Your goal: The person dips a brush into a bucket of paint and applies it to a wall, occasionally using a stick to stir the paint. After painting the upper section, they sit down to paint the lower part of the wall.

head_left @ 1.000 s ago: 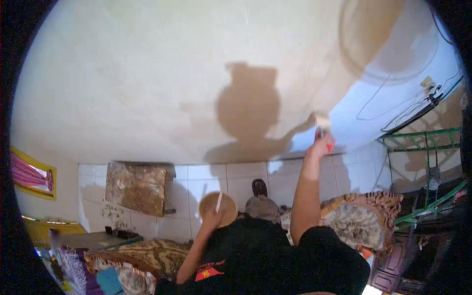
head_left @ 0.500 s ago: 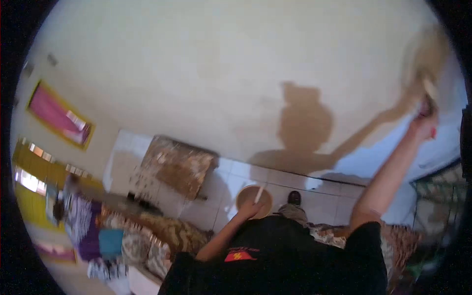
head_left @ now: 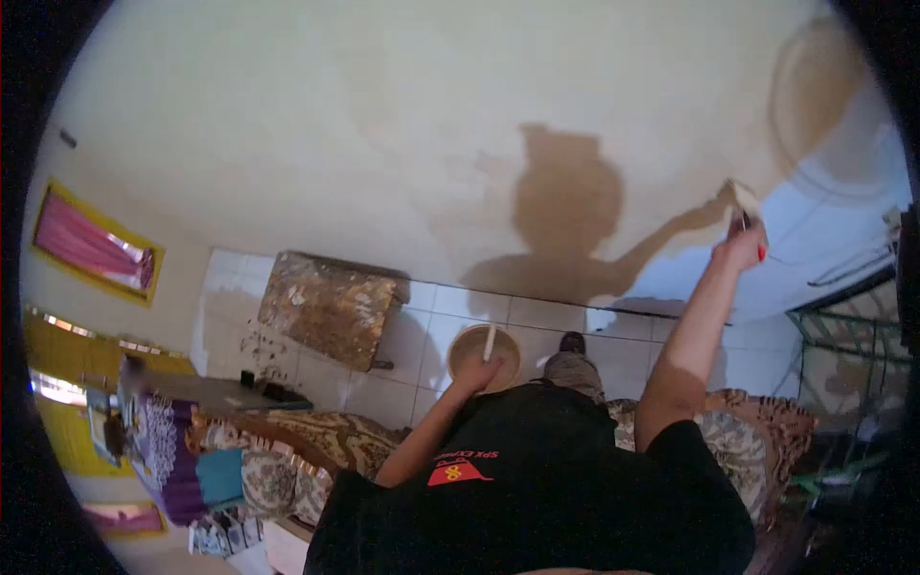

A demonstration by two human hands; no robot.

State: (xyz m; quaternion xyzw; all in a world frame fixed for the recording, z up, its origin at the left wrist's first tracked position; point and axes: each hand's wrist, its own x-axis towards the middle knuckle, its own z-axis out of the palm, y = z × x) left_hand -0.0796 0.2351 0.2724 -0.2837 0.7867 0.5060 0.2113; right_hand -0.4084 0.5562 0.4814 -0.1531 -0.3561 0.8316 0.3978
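My right hand (head_left: 740, 247) is closed around the handle of a paintbrush (head_left: 744, 201), whose red end shows below the fist. The brush's wide, pale head is up against the cream wall (head_left: 402, 115), near the lighter bluish area at the right; exact contact is hard to make out. Low in front of my body, my left hand (head_left: 475, 372) is closed at a round tan bucket (head_left: 457, 351). A short white stick-like piece (head_left: 491, 340) rises from its fingers across the bucket's opening. The bucket's contents are too dim to tell.
A paint-spattered low table (head_left: 326, 307) stands on the white tiled floor (head_left: 402, 364) at left. Patterned sofas (head_left: 335, 431) sit behind it and around my body. A green metal frame (head_left: 834, 335) stands at right. Pink-curtained windows (head_left: 96, 240) are far left.
My right hand with the paintbrush has moved left and down along the wall. My left hand keeps hold at the bucket. The view has shifted slightly.
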